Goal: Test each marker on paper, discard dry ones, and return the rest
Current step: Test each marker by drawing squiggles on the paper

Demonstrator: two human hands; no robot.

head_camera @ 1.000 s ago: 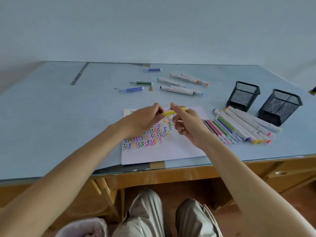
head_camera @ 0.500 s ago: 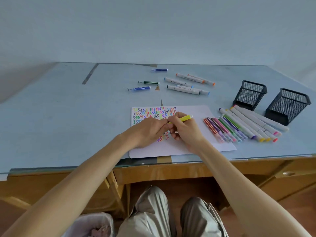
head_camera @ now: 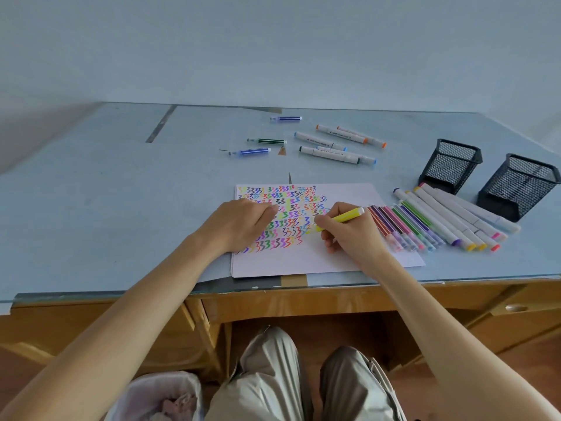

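Yellow marker: held in the right hand, fingers wrapped round the barrel, tip down on the paper at the right edge of the scribbles. We note a faint yellow mark just under the tip. The capped rear end points up and to the right.

Left hand: lies knuckles-up on the left part of the sheet, fingers curled in loosely. We cannot tell whether it holds anything.

Paper: white, near the front edge of the desk, its upper left half filled with rows of small zigzags in many colours.

Surface: a pale blue desk top under a glass sheet, wooden frame and drawers below. A dark strip runs across the far left.

Right of the paper: a row of thin coloured markers side by side, then thicker white-barrelled markers, both rows touching or nearly so. Beyond them, two black mesh pen holders, upright, near each other.

Far side of the desk: three thin markers, blue and green, lie apart from one another; beside them, a loose group of white-barrelled markers.

Room: plain pale wall behind the desk. Below, our knees in light trousers, and a bin with a pale liner at lower left.
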